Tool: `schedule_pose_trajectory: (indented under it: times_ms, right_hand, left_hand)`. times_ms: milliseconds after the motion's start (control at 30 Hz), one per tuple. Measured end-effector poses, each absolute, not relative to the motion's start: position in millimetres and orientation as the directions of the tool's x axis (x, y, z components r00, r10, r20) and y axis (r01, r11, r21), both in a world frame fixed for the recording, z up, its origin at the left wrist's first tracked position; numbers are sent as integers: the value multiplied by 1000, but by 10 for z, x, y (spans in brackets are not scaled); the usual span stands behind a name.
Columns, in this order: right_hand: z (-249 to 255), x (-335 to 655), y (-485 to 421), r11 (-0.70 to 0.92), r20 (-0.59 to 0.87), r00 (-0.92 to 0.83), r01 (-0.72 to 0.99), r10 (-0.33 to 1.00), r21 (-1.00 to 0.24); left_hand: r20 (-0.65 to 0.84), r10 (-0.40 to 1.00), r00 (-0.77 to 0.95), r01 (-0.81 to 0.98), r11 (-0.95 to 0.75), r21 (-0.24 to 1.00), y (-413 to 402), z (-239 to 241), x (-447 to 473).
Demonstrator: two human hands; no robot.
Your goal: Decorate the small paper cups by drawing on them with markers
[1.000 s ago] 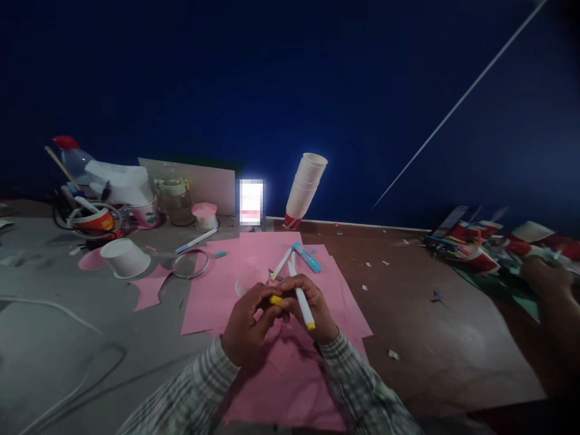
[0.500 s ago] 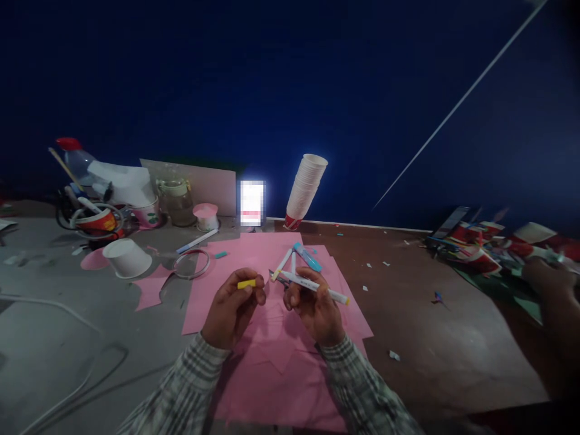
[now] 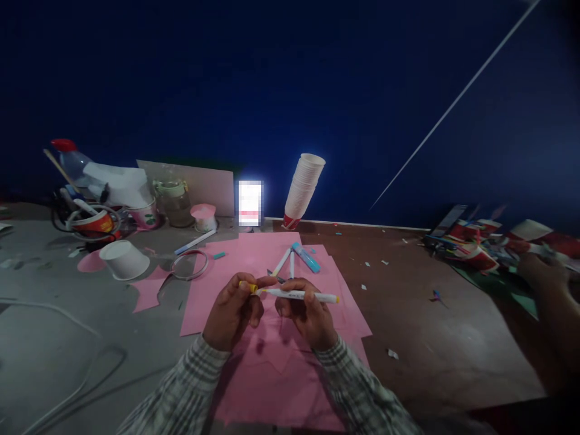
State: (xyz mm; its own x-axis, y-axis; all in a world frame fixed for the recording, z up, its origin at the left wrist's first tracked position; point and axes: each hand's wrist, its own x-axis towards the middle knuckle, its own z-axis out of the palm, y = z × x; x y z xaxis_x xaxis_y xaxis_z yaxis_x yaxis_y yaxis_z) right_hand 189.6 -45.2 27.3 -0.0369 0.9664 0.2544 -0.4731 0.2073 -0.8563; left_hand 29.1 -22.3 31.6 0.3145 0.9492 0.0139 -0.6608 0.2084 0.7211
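Between the fingers of my left hand (image 3: 231,311) is a yellow marker cap (image 3: 247,287), its open end turned to the right. My right hand (image 3: 310,314) grips a white marker (image 3: 301,295), held level with its yellow tip close to the cap. Whether tip and cap touch I cannot tell. Both hands are above pink paper sheets (image 3: 281,393). Just beyond my right hand lie white pens (image 3: 282,262) and a light blue tube-like item (image 3: 306,257). A dark, pointed metal tool there is mostly hidden by my fingers.
A tilted stack of paper cups (image 3: 304,187) stands at the back, right of a glowing screen (image 3: 250,203). A white tub (image 3: 124,260), a tape-like ring (image 3: 190,264) and a glass jar (image 3: 172,202) are on the left. Another person's hand (image 3: 544,275) is at the far right among cups.
The white marker has swung level and moved left, bringing its tip close to the yellow cap. My left hand has turned the cap slightly, and its fingers have spread toward the marker.
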Motion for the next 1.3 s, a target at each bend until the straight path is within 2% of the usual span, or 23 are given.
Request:
schedule_pose_trajectory:
  times_ms: [400, 633, 933, 1067, 1300]
  right_hand:
    - [244, 1840, -437, 258, 300, -51, -391, 952, -884]
    - [180, 1843, -448, 309, 344, -55, -322, 937, -895]
    - [177, 1797, -437, 210, 246, -67, -341, 967, -916]
    - [144, 1770, -449, 145, 189, -85, -368, 978, -919]
    - [116, 1707, -520, 154, 167, 4, -420, 986, -894]
  left_hand:
    - [7, 967, 256, -591, 150, 793, -252, 229, 372]
    - [65, 964, 258, -513, 80, 855, -297, 305, 377]
    - [106, 953, 283, -483, 46, 875, -377, 330, 455]
    - [153, 962, 224, -468, -32, 883, -449, 270, 514]
    - [176, 977, 119, -367, -121, 922, -620, 132, 576]
